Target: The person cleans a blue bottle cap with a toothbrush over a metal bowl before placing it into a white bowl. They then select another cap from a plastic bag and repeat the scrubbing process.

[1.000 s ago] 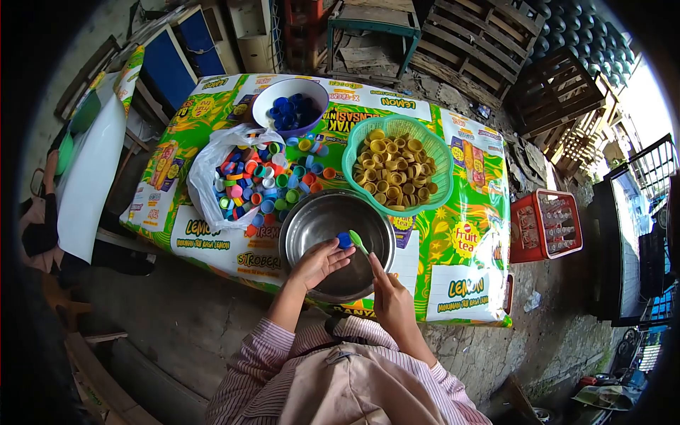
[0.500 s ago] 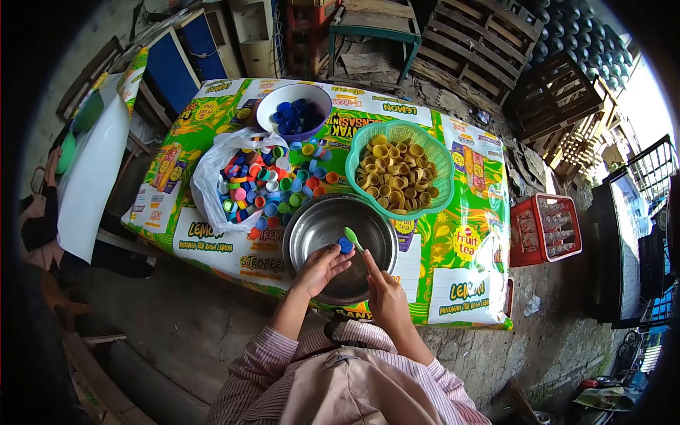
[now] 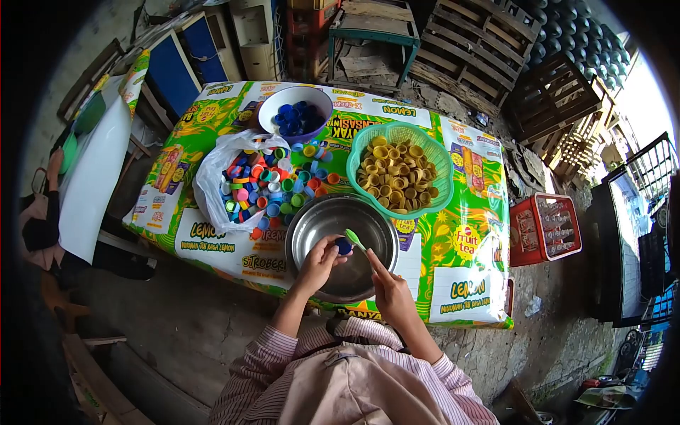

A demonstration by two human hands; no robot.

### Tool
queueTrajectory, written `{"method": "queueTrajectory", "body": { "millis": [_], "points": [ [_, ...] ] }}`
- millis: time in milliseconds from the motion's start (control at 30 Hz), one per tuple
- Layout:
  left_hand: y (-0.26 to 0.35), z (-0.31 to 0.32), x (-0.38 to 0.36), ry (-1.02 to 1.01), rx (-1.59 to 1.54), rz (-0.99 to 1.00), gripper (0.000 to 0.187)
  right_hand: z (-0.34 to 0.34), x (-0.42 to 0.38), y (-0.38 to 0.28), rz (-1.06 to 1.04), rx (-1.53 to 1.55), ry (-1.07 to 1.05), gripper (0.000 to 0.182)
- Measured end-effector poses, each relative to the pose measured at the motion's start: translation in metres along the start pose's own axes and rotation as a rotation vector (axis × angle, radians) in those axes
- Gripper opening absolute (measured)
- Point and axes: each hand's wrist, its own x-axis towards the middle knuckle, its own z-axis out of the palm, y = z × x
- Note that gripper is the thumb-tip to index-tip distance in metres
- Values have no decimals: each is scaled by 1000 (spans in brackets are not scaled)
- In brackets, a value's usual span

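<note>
Over a steel bowl [image 3: 301, 237], my left hand [image 3: 319, 263] pinches a dark blue bottle cap [image 3: 344, 246] between thumb and fingers. My right hand [image 3: 391, 289] is closed round a slim light-green toothbrush [image 3: 355, 239], its index finger stretched along the handle. The head of the toothbrush is right beside the cap. Left of the bowl, a white plastic bag [image 3: 210, 185] spills mixed coloured caps [image 3: 273, 185] onto the table. A purple-and-white bowl [image 3: 322, 99] behind holds blue caps. Yellowish caps [image 3: 397, 173] fill a mint-green basket [image 3: 448, 159] at right.
A printed green and white cover [image 3: 464, 234] wraps the table. On the floor to the right stands a red crate [image 3: 525, 241] of bottles. Wooden pallets [image 3: 482, 46] lean at the back. At far left, another person's hand [image 3: 54, 163] is by a green object.
My left fingers have curled in and tipped the cap, so a darker face of it shows. The right hand has moved slightly right, its toothbrush still close to the cap.
</note>
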Motion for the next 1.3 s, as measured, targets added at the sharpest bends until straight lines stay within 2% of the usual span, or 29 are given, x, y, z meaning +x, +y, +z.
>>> {"method": "queueTrajectory", "body": {
  "millis": [67,133,167,200,267,300,400,467,533,567,667,800,933,1000,1100,1133,1200,1267,1300],
  "points": [
    [-2,-2,2,-26,-43,13,25,-1,-2,-2,97,55,-90,52],
    [-6,-3,3,-52,-245,-55,25,1,-4,1,120,61,-54,52],
    [-8,-3,4,-37,-247,-54,25,2,-2,2,140,68,-16,53],
    [-9,-1,5,-20,-253,-55,25,6,-3,-1,52,68,25,54],
    [-12,0,1,-2,-310,-84,24,12,-7,-9,58,118,-42,55],
    [-11,-2,-1,-21,-355,-96,23,13,-7,-8,182,104,-72,55],
    [-7,-3,4,-21,-423,-120,22,11,-7,-6,114,107,33,54],
    [-13,-5,2,-49,-511,-130,24,12,-11,-12,64,102,-43,53],
    [-9,-2,1,-62,-466,-119,21,13,-9,-9,256,118,-71,53],
    [-11,-3,1,-53,-479,-130,23,13,-10,-8,255,118,-68,53],
    [-14,-7,3,-88,-572,-178,25,15,-15,-11,82,100,-3,52],
    [-10,-7,5,1,-568,-254,29,17,-14,-8,125,137,16,53],
    [-10,-10,6,-67,-650,-220,28,23,-14,-7,78,142,30,54],
    [-10,-14,5,-122,-682,-218,28,21,-13,-7,157,152,17,55],
    [-10,-11,4,-89,-681,-220,29,23,-17,-10,-5,134,74,56],
    [-9,-9,3,-45,-680,-218,29,24,-17,-9,-3,136,74,56],
    [-10,-9,2,-42,-660,-223,29,23,-16,-6,193,191,21,57],
    [-11,-8,2,-41,-642,-226,29,21,-18,-8,204,151,29,58],
    [-11,-7,1,-49,-660,-221,29,22,-19,-10,137,133,17,58]
  ]
}}
